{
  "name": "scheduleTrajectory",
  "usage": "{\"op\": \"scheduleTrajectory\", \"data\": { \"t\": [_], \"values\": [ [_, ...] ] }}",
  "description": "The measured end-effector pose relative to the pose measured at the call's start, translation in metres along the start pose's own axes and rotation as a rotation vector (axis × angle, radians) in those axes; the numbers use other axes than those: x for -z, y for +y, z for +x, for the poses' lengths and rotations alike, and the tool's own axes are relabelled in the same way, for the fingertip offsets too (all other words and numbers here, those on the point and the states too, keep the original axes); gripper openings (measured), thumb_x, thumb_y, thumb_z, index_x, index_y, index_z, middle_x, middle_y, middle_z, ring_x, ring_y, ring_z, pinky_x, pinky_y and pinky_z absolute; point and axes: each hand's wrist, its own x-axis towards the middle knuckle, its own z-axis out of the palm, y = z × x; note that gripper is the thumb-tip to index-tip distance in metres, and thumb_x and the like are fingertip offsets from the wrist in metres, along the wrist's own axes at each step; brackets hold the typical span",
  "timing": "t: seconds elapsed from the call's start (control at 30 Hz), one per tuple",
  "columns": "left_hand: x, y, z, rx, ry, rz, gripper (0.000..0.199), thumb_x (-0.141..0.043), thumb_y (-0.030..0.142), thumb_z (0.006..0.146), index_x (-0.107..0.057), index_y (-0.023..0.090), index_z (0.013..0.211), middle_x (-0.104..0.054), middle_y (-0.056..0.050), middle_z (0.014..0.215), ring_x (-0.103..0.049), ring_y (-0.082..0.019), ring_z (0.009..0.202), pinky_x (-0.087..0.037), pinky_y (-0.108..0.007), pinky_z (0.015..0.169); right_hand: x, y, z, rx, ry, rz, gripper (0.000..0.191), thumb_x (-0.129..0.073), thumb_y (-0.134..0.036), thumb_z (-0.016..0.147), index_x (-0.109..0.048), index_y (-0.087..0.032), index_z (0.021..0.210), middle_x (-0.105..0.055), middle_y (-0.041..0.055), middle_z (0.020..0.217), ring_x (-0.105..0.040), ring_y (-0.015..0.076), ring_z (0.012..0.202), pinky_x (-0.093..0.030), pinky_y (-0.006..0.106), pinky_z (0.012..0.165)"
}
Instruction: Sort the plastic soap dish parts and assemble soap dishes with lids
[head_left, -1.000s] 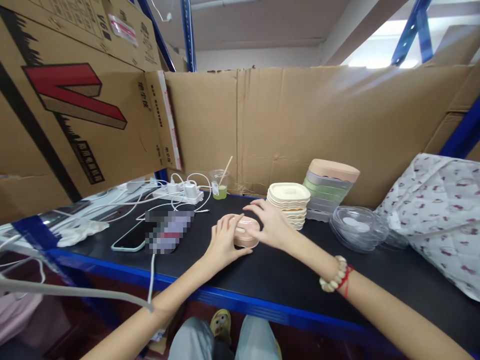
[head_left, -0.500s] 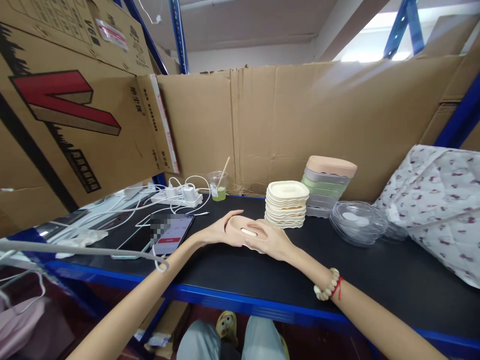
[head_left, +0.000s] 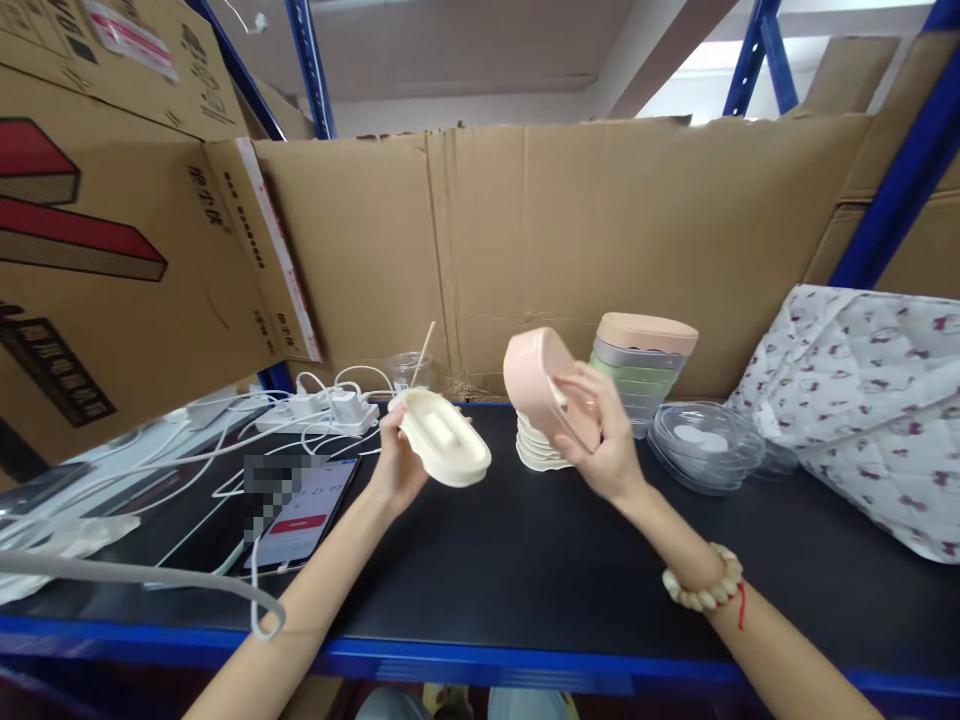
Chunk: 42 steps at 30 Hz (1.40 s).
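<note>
"What's closest to you?"

"The blue shelf edge, then the forearms reaching over the black shelf top. A beaded bracelet and a red string circle the right wrist."

"And the left hand?"

"It grips a cream oval tray by one end, thumb at the rim. Its fingers curl underneath, mostly hidden, so I can't tell if they're spread or together. The tray tilts in the air, a raised block in its middle."

"The right hand?"

"It pinches a pink oval shell, thumb at the lower edge, fingers bent over the side and slightly apart. The shell is tipped up, held off the shelf top, beside the tray but not touching it."

"What's past them?"

"A phone with a lit screen at the left. Behind the shell, partly covered, a stack of cream pieces. At the right, clear plastic lids sit near a patterned cloth."

"Farther back?"

"A power strip with white cables, a clear cup holding a stick, and pastel boxes stacked with peach on top. Last comes the cardboard panel."
</note>
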Motion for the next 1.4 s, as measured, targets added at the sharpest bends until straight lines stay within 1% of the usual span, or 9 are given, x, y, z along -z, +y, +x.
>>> {"op": "scheduleTrajectory", "data": {
  "t": [0.1, 0.23, 0.37, 0.53, 0.77, 0.9, 1.13, 1.3, 1.4],
  "values": [
    [0.000, 0.003, 0.002, 0.019, 0.141, -0.113, 0.049, -0.054, 0.057, 0.063, -0.050, 0.018, 0.093, -0.063, -0.005, 0.079, -0.061, -0.027, 0.096, -0.045, -0.043, 0.091, 0.028, 0.020, 0.019, 0.078, 0.188, -0.343, 0.052, -0.042, -0.067, 0.078, -0.059, -0.022, 0.098, -0.036, 0.0135, 0.129, -0.033, 0.0320, 0.127, -0.034, 0.053, 0.099],
    [-0.001, 0.000, 0.003, 0.089, 0.156, -0.122, 0.044, -0.047, 0.055, 0.073, -0.048, 0.018, 0.097, -0.061, -0.006, 0.080, -0.063, -0.024, 0.091, -0.047, -0.040, 0.088, 0.062, 0.053, 0.046, 0.064, 0.304, -0.524, 0.057, -0.024, -0.060, 0.087, -0.062, -0.018, 0.093, -0.038, 0.0155, 0.130, -0.033, 0.0328, 0.127, -0.035, 0.054, 0.096],
    [0.003, -0.003, 0.006, 0.104, 0.159, -0.105, 0.041, -0.047, 0.053, 0.076, -0.045, 0.018, 0.097, -0.060, -0.007, 0.081, -0.064, -0.021, 0.084, -0.047, -0.035, 0.084, 0.090, 0.067, 0.076, 0.094, 0.248, -0.494, 0.057, -0.022, -0.055, 0.089, -0.053, -0.018, 0.060, -0.056, 0.0146, 0.102, -0.055, 0.0250, 0.100, -0.044, 0.041, 0.086],
    [0.004, 0.000, 0.009, 0.124, 0.206, -0.110, 0.034, -0.036, 0.048, 0.087, -0.047, 0.018, 0.099, -0.061, -0.006, 0.080, -0.063, -0.015, 0.074, -0.048, -0.027, 0.080, 0.112, 0.067, 0.104, 0.068, 0.342, -0.511, 0.048, -0.027, -0.055, 0.087, -0.055, -0.019, 0.069, -0.056, 0.0118, 0.079, -0.056, 0.0240, 0.080, -0.044, 0.040, 0.076],
    [0.002, -0.001, 0.008, 0.150, 0.206, -0.070, 0.038, -0.034, 0.048, 0.088, -0.047, 0.018, 0.108, -0.061, -0.006, 0.080, -0.063, -0.017, 0.075, -0.048, -0.030, 0.079, 0.098, 0.096, 0.112, -0.029, 0.457, -0.617, 0.055, -0.015, -0.055, 0.089, -0.051, -0.017, 0.069, -0.052, 0.0143, 0.082, -0.052, 0.0253, 0.081, -0.039, 0.043, 0.079],
    [0.002, -0.001, 0.009, 0.158, 0.211, -0.032, 0.038, -0.037, 0.044, 0.088, -0.046, 0.018, 0.113, -0.061, -0.008, 0.088, -0.063, -0.018, 0.077, -0.047, -0.032, 0.081, 0.085, 0.115, 0.113, -0.006, 0.639, -0.653, 0.065, -0.006, -0.056, 0.091, -0.053, -0.016, 0.072, -0.051, 0.0145, 0.083, -0.050, 0.0247, 0.081, -0.036, 0.043, 0.078],
    [0.002, 0.001, 0.012, 0.136, 0.215, -0.046, 0.033, -0.031, 0.041, 0.092, -0.047, 0.018, 0.110, -0.061, -0.007, 0.086, -0.064, -0.017, 0.077, -0.047, -0.033, 0.083, 0.090, 0.130, 0.107, 0.090, 0.230, -0.612, 0.050, -0.026, -0.050, 0.090, -0.057, -0.017, 0.067, -0.054, 0.0081, 0.076, -0.051, 0.0193, 0.074, -0.034, 0.036, 0.073],
    [0.000, -0.002, 0.013, 0.134, 0.195, -0.037, 0.029, -0.033, 0.039, 0.091, -0.046, 0.017, 0.106, -0.061, -0.006, 0.082, -0.063, -0.016, 0.072, -0.048, -0.032, 0.080, 0.092, 0.127, 0.097, -0.018, 0.204, -0.544, 0.039, -0.034, -0.043, 0.083, -0.057, -0.017, 0.066, -0.055, 0.0082, 0.075, -0.052, 0.0208, 0.076, -0.034, 0.037, 0.073],
    [0.000, -0.004, 0.013, 0.112, 0.202, -0.009, 0.024, -0.035, 0.035, 0.090, -0.045, 0.017, 0.103, -0.060, -0.006, 0.079, -0.062, -0.014, 0.067, -0.048, -0.028, 0.076, 0.086, 0.118, 0.091, -0.055, 0.343, -0.527, 0.038, -0.035, -0.045, 0.082, -0.060, -0.018, 0.075, -0.056, 0.0091, 0.082, -0.050, 0.0222, 0.080, -0.034, 0.038, 0.076]
  ]
}}
